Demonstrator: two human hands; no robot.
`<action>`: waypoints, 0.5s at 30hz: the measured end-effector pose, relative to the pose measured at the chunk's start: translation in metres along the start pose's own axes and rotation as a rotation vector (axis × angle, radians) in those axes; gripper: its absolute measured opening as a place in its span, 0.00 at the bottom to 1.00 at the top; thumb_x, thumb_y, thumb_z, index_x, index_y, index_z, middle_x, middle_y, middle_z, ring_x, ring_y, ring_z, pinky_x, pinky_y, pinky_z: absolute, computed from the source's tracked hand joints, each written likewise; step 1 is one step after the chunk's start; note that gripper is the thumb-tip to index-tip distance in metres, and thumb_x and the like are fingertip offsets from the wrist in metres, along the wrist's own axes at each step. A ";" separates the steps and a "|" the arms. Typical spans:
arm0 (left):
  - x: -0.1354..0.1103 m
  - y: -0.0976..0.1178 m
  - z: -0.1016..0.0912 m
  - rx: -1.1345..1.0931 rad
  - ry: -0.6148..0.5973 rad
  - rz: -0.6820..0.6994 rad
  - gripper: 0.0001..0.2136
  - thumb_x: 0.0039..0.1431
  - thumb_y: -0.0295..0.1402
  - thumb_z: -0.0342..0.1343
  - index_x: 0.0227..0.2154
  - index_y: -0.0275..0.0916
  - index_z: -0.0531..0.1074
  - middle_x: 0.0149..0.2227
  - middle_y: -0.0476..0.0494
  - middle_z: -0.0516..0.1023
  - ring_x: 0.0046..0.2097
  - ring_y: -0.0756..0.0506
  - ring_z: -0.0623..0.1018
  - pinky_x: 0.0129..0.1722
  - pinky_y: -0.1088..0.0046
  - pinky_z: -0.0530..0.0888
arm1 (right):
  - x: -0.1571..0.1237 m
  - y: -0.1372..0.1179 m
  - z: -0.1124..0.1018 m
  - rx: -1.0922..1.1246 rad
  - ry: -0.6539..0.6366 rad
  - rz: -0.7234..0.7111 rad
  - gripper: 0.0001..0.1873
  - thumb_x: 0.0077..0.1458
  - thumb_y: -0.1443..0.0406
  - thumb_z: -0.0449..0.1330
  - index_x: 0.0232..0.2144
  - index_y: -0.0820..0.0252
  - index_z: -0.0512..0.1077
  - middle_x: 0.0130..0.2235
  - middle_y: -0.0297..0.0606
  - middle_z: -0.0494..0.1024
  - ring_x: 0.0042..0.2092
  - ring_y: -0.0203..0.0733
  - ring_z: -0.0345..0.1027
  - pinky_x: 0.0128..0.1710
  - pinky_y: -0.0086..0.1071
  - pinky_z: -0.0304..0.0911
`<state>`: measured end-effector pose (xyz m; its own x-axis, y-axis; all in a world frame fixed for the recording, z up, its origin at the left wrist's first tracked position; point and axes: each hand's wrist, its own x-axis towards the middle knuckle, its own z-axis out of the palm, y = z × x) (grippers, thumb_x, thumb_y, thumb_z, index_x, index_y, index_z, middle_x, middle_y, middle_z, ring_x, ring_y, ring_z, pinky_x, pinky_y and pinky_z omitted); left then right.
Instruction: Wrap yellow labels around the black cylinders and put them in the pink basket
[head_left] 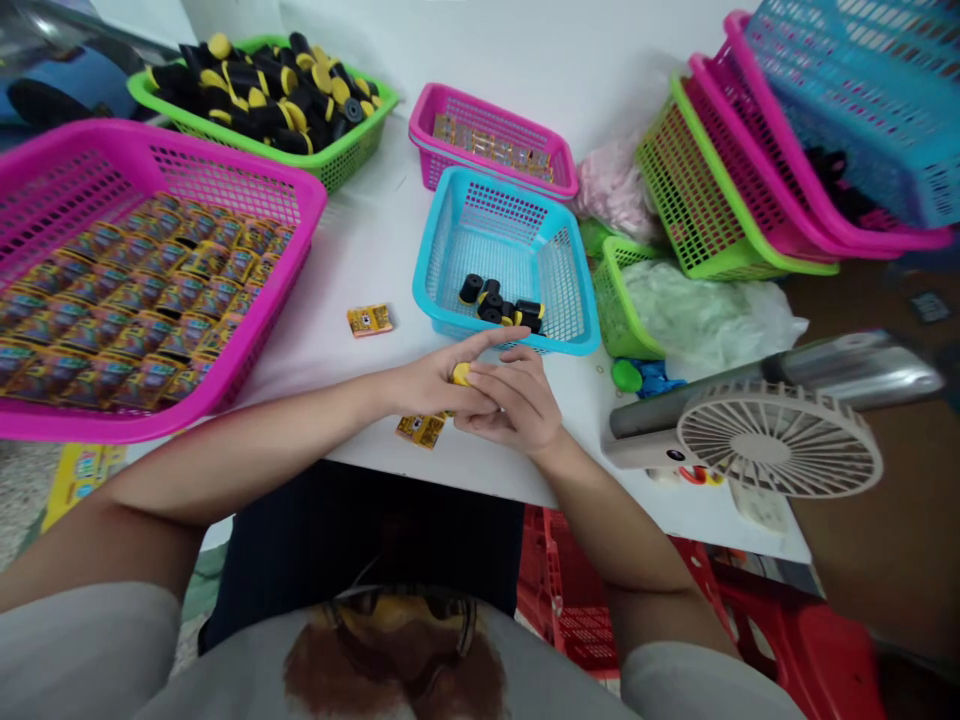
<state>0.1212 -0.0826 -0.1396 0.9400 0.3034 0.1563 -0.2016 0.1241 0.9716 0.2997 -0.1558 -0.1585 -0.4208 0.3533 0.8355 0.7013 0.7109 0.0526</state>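
My left hand (439, 380) and my right hand (514, 400) meet over the white table (375, 240) near its front edge. Between their fingers sits a small yellow-ended roll (460, 374), mostly hidden; both hands are closed around it. Under the hands lies a small yellow printed packet (421, 430). Another such packet (370, 320) lies alone to the left. Just beyond my hands stands a blue basket (450, 240) holding several black rolls with yellow caps (499, 303).
A big pink basket (225, 170) of printed packets fills the left. A green basket (341, 155) of black-and-yellow rolls and a small pink basket (450, 105) stand at the back. Stacked baskets (750, 150) lean at right. A small fan (780, 445) sits at the table's right front.
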 end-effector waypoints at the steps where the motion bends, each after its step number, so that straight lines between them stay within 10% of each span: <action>1: 0.000 0.001 0.000 0.012 0.008 -0.011 0.45 0.59 0.33 0.65 0.73 0.39 0.44 0.31 0.54 0.73 0.27 0.52 0.72 0.27 0.77 0.70 | 0.003 0.000 -0.001 -0.024 0.011 -0.023 0.31 0.65 0.57 0.64 0.67 0.43 0.62 0.47 0.34 0.84 0.40 0.43 0.76 0.48 0.46 0.74; 10: 0.001 0.000 0.006 0.196 0.110 0.175 0.47 0.55 0.24 0.63 0.72 0.43 0.42 0.21 0.64 0.57 0.21 0.54 0.61 0.21 0.79 0.60 | 0.007 -0.001 -0.012 -0.262 0.007 -0.141 0.20 0.65 0.58 0.64 0.58 0.50 0.72 0.42 0.35 0.84 0.36 0.41 0.71 0.42 0.42 0.68; 15: 0.000 0.000 0.001 0.237 0.081 0.177 0.47 0.58 0.28 0.64 0.72 0.47 0.39 0.30 0.57 0.69 0.27 0.51 0.72 0.26 0.76 0.68 | 0.002 -0.001 -0.010 -0.266 -0.023 -0.092 0.16 0.66 0.56 0.63 0.54 0.46 0.74 0.43 0.33 0.84 0.38 0.40 0.73 0.46 0.42 0.64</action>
<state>0.1215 -0.0840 -0.1398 0.8689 0.3764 0.3214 -0.2813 -0.1586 0.9464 0.3041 -0.1616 -0.1508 -0.5005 0.3106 0.8081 0.7848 0.5568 0.2720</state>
